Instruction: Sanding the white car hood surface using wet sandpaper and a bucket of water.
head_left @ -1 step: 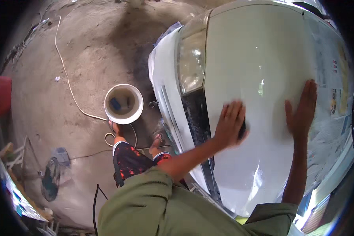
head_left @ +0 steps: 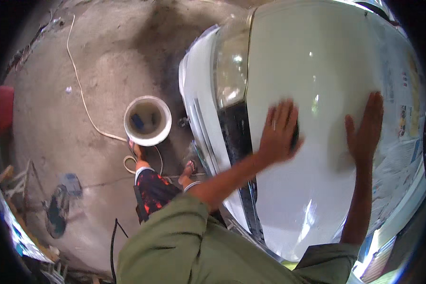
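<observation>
My left hand (head_left: pixel 279 130) presses a black pad (head_left: pixel 296 135) on the white car hood (head_left: pixel 298 57), its fingers stretched over the pad and slightly blurred. To its right, my right hand (head_left: pixel 364 130) rests flat on the hood with fingers extended and thumb apart, holding nothing. Left of both lie the clear headlight (head_left: pixel 229 61) and a dark trim strip (head_left: pixel 234 132). Newspaper sheets with tape (head_left: pixel 397 109) cover the surface beyond my right hand.
On the concrete floor (head_left: pixel 104 61) stand a white bucket (head_left: pixel 158 135) with dark objects inside and my feet (head_left: pixel 189 166) in sandals. A pale cord (head_left: pixel 80 94) runs past them. A red object (head_left: pixel 4 109) and slippers (head_left: pixel 59 208) are at the left.
My left hand has moved up the hood, away from my body, with the black pad under it. My right hand is slightly higher too.
</observation>
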`<state>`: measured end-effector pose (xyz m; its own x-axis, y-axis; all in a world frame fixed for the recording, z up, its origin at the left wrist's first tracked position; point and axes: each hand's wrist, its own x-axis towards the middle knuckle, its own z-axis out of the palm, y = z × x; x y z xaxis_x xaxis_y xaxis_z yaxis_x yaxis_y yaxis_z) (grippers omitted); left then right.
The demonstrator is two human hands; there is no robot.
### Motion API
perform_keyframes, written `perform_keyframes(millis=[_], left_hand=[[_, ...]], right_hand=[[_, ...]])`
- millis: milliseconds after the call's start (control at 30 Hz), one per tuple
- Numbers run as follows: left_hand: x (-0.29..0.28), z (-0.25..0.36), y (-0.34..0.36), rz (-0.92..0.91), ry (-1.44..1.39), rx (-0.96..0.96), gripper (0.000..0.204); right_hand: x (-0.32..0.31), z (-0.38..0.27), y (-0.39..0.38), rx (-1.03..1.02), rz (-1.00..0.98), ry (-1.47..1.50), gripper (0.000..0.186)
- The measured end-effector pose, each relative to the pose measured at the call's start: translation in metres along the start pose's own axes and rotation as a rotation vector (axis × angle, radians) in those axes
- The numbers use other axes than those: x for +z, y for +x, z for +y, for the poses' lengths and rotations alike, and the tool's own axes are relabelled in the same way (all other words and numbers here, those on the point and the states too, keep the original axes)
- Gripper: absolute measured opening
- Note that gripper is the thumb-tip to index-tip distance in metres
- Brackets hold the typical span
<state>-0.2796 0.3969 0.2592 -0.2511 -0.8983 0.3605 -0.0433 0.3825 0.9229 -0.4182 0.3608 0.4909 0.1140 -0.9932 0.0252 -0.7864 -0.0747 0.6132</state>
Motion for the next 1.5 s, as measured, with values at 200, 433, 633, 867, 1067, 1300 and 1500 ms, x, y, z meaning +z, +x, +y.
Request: perform_keyframes(millis=[200, 433, 633, 867, 1067, 1300, 1500], left_hand=[[-0.015, -0.016, 0.033, 0.311, 0.084, -0.151, 0.075], [0.047, 0.065, -0.19, 0.05, 0.01, -0.105, 0.083], [0.026, 0.053, -0.107, 0.273, 0.048, -0.097, 0.072], [0.065, 0.131, -0.177, 0.037, 0.112, 0.024, 0.081], [0.036, 0.109, -0.076, 0.317, 0.189, 0.025, 0.064], [0.073, 0.157, -0.149, 0.126, 0.173, 0.137, 0.064], [0.054, 0.132, -0.063, 0.295, 0.288, -0.002, 0.062]], right_hand=[[0.028, 0.001, 0.015, -0.085, 0.214, -0.11, 0.076], [0.054, 0.035, 0.027, -0.035, 0.249, -0.225, 0.078], [0.019, -0.003, 0.023, 0.064, 0.215, -0.173, 0.079], [0.016, 0.022, -0.056, -0.11, 0.235, 0.233, 0.063], [-0.053, 0.001, -0.255, -0.245, 0.159, 0.398, 0.052], [-0.035, 0.016, -0.355, -0.048, 0.01, 0.274, 0.056], [-0.035, 0.002, -0.342, -0.051, -0.008, 0.272, 0.061]])
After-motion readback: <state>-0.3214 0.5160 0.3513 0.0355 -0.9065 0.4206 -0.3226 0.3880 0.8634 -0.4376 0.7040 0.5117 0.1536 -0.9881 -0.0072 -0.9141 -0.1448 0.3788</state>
